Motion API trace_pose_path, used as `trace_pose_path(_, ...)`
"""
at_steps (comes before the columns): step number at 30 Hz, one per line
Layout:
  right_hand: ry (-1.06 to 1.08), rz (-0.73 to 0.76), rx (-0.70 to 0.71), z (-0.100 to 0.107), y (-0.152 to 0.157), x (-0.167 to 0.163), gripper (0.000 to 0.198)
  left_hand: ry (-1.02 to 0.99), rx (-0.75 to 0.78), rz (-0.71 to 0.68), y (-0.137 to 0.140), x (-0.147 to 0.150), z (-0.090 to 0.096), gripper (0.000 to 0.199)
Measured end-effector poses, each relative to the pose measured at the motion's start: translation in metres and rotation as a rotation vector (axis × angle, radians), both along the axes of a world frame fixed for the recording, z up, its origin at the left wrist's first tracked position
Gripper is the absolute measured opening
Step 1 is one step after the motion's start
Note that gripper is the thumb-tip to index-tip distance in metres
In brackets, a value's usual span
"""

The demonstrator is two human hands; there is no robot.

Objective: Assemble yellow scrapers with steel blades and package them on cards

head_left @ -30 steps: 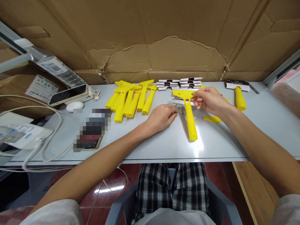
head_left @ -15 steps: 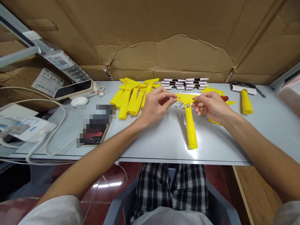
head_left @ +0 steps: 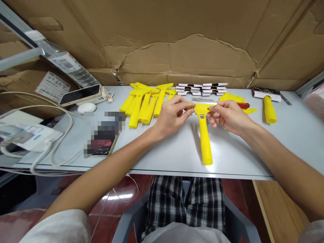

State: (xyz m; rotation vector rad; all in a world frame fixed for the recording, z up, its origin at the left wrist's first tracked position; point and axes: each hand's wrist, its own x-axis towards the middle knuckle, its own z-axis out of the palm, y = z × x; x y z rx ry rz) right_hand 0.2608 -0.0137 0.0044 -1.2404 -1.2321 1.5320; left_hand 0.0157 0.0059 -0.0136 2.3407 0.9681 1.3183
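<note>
Between my two hands is a yellow plastic scraper (head_left: 205,135), its wide head away from me and its handle pointing toward me. My left hand (head_left: 174,114) pinches the left end of the head between thumb and fingers. The right end is pinched by my right hand (head_left: 226,114). A thin metal blade edge (head_left: 204,102) shows along the head's far side. Several small screws lie on the table behind the scraper, partly hidden by it. To the left is a pile of yellow scraper handles (head_left: 144,103); flat yellow pieces (head_left: 231,97) lie beyond my right hand.
White-and-black folded cards (head_left: 201,89) are stacked at the back. A carded scraper (head_left: 269,109) lies at the right, and a red tool (head_left: 244,105) by my right hand. Leftward are a phone (head_left: 103,141), a white mouse (head_left: 86,108), cables and a water bottle (head_left: 68,64). Cardboard (head_left: 162,30) walls the back.
The scraper's handle end has shifted slightly toward me, with the head tipping so more of the blade edge shows. Both hands keep their pinch. The view has shifted slightly.
</note>
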Motion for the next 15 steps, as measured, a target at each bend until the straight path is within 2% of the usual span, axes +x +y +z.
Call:
trace_pose_path(3,0.009,-0.009,-0.007,-0.001,0.001,-0.001,0.026,-0.034,0.017,0.021,0.002,-0.001,-0.003,0.020)
trace_pose_path(5,0.019,-0.017,-0.021,-0.001,0.001,-0.002,0.025,-0.078,-0.045,0.045,0.002,-0.001,-0.003,0.024)
trace_pose_path(10,0.038,-0.027,-0.056,-0.002,0.000,-0.005,0.021,-0.256,-0.411,0.046,0.000,0.005,-0.002,0.031)
trace_pose_path(15,0.033,-0.024,-0.051,-0.004,-0.001,-0.006,0.019,-0.459,-0.762,0.072,-0.006,0.013,0.003,0.046)
